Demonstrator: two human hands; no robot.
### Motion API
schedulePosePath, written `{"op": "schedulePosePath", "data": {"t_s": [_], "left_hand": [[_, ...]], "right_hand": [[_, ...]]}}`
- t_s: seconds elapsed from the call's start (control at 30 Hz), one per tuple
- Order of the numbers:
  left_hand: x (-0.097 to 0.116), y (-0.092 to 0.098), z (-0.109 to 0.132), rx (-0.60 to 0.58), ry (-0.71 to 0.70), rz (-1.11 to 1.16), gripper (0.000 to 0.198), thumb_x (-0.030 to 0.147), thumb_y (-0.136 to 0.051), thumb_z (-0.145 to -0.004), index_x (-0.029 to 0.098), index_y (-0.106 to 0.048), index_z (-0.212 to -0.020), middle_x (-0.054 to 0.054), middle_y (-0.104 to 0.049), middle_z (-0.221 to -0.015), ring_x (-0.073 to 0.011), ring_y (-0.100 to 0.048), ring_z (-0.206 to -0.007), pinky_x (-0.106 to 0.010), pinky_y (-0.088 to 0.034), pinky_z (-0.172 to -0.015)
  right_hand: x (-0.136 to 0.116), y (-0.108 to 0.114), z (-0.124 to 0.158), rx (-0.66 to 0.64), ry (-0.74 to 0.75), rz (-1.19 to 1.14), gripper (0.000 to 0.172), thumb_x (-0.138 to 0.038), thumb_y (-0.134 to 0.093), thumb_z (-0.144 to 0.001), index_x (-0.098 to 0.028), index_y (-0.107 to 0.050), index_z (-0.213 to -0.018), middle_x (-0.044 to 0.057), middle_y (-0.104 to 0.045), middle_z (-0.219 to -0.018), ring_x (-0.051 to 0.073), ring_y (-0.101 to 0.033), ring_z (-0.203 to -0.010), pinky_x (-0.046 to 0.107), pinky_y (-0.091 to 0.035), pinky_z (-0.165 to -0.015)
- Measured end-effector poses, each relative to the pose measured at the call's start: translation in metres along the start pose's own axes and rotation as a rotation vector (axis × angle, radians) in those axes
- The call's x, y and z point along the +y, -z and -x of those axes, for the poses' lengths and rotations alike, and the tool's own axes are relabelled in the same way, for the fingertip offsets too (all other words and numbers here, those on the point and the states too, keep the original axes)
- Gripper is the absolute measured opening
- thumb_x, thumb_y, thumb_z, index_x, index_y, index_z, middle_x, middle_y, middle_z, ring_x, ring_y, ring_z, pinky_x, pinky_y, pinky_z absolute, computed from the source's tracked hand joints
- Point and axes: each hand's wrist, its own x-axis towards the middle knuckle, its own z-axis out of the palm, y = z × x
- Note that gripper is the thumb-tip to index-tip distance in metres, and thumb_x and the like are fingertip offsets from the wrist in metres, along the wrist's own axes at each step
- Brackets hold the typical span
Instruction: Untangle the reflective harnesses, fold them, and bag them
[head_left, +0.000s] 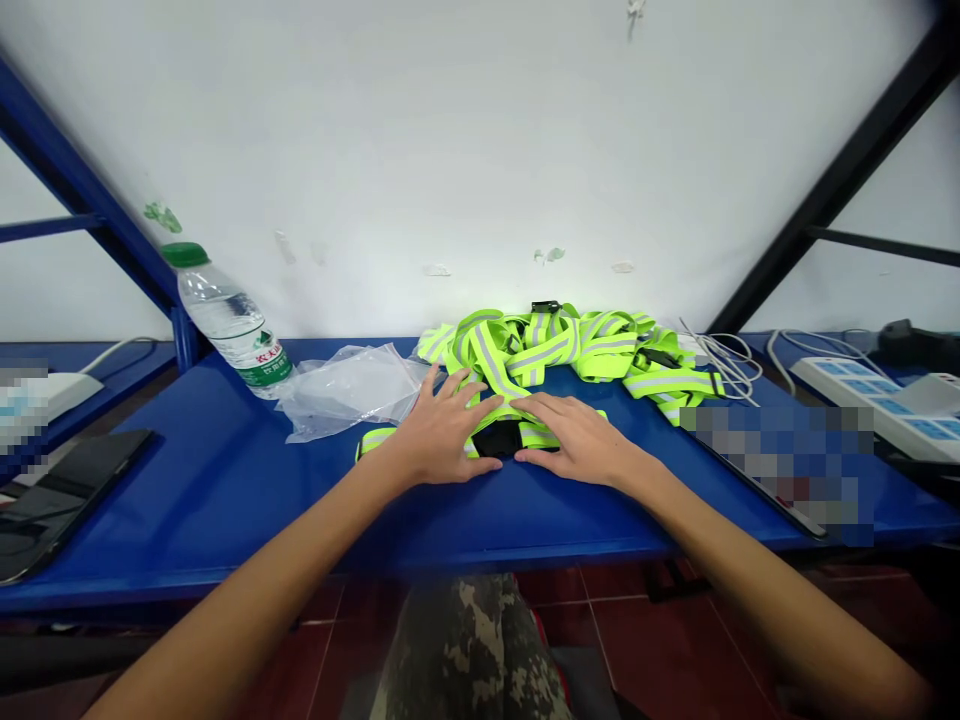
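Note:
Fluorescent yellow-green straps point(555, 345) with grey reflective stripes lie in a tangled heap at the back of the blue table, with black buckles among them. My left hand point(446, 430) rests with fingers spread on the near straps, left of a black piece point(497, 438). On the other side of that piece, my right hand point(574, 435) lies over the straps with its fingers extended and thumb apart. Both palms face down, and neither hand is closed round anything. Part of the near strap is hidden beneath the hands.
Clear plastic bags point(352, 388) lie left of the straps, beside a tilted water bottle point(238, 325) with a green cap. White cables point(731, 365) and a partly blurred flat object point(780, 480) are at the right. Power strips and a dark phone point(71, 500) sit farther out.

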Motion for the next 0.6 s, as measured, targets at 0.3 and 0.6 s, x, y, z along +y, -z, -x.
{"op": "schedulePosePath", "data": {"t_s": [0.3, 0.6], "left_hand": [[-0.009, -0.001, 0.005, 0.045, -0.025, -0.144, 0.028, 0.04, -0.057, -0.089, 0.02, -0.066, -0.104, -0.013, -0.062, -0.122, -0.0378, -0.044, -0.129, -0.063, -0.021, -0.112], [0.0, 0.006, -0.014, -0.131, -0.001, 0.005, 0.021, 0.032, -0.054, -0.088, 0.018, -0.062, -0.1, -0.01, -0.067, -0.101, -0.0285, -0.061, -0.098, -0.042, -0.044, -0.083]], "right_hand": [[-0.017, -0.007, -0.02, -0.039, 0.122, 0.114, 0.031, -0.035, -0.049, -0.097, -0.018, -0.064, -0.117, 0.011, -0.063, -0.127, 0.029, -0.055, -0.11, 0.045, -0.045, -0.092], [-0.004, 0.004, 0.001, -0.034, -0.013, 0.048, 0.036, -0.037, -0.058, -0.091, -0.015, -0.063, -0.12, 0.012, -0.064, -0.125, 0.03, -0.055, -0.116, 0.045, -0.045, -0.1]]}}
